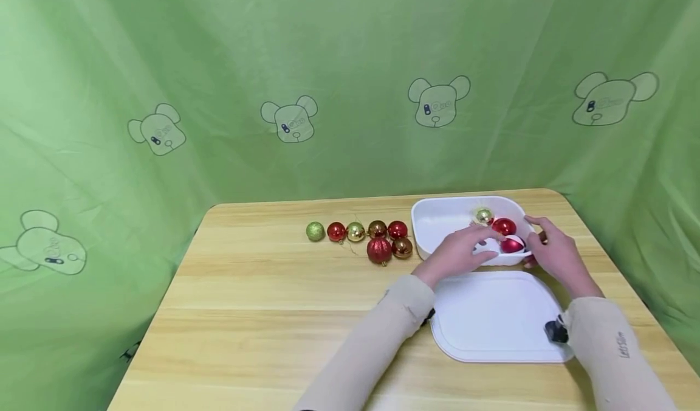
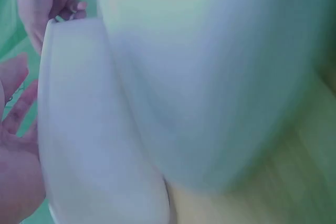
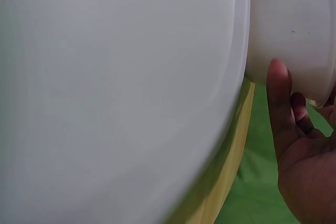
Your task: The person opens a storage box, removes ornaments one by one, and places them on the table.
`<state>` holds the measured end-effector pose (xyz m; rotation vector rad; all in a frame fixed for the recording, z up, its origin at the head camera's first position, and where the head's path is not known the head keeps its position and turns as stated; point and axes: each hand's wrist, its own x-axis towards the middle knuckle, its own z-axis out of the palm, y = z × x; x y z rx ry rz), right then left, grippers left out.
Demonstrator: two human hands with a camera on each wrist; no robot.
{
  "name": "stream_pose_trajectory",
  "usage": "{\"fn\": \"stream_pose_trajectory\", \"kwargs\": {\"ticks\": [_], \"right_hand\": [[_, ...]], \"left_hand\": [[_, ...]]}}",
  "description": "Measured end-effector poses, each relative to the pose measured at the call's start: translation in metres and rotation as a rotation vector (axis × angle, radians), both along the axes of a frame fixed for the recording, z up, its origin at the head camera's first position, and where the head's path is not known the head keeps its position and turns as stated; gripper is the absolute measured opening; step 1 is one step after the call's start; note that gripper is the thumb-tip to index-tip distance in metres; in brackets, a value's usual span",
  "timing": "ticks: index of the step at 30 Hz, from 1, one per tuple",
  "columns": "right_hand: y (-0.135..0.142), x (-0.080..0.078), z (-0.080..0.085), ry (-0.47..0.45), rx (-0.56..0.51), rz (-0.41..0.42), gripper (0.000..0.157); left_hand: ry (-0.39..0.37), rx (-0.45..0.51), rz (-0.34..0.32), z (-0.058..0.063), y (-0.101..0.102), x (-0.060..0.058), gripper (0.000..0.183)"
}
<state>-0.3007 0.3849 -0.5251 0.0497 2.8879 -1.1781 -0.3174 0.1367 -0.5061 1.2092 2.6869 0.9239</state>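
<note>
A white plastic box (image 1: 437, 207) stands at the back right of the table, with a gold ornament ball (image 1: 483, 216), a red one (image 1: 504, 226) and a pinkish-red one (image 1: 511, 245) at its right end. My left hand (image 1: 462, 252) reaches over the box's front rim, fingers loosely spread and fingertips close beside the red balls. At the right end my right hand (image 1: 556, 256) holds the box by its corner. Its thumb (image 3: 279, 85) lies against the outer wall in the right wrist view, while the other fingers are partly hidden behind the rim.
A white lid (image 1: 497, 317) lies flat in front of the box, under both wrists. Left of the box, several red, gold, brown and green ornament balls (image 1: 379, 250) sit in two short rows. A green curtain (image 1: 350, 46) hangs behind the wooden table (image 1: 262, 326).
</note>
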Motion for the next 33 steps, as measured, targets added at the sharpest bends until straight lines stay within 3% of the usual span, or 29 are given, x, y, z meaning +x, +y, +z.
{"fn": "stream_pose_trajectory", "kwargs": {"ticks": [11, 19, 22, 28, 33], "right_hand": [[0.003, 0.003, 0.002, 0.033, -0.016, 0.011, 0.057], [0.005, 0.004, 0.001, 0.052, 0.003, 0.01, 0.056], [0.005, 0.005, 0.001, 0.03, -0.003, 0.007, 0.056], [0.002, 0.005, 0.002, 0.01, -0.054, 0.013, 0.057], [0.002, 0.004, 0.002, 0.016, -0.056, 0.011, 0.056]], "left_hand": [[-0.037, -0.133, 0.011, 0.008, 0.036, -0.008, 0.041], [-0.078, -0.187, 0.072, 0.007, 0.052, -0.014, 0.039], [-0.11, -0.23, 0.067, 0.003, 0.056, -0.013, 0.04], [-0.098, -0.297, 0.032, 0.001, 0.057, -0.014, 0.045], [-0.091, -0.309, 0.05, 0.001, 0.054, -0.013, 0.042]]}}
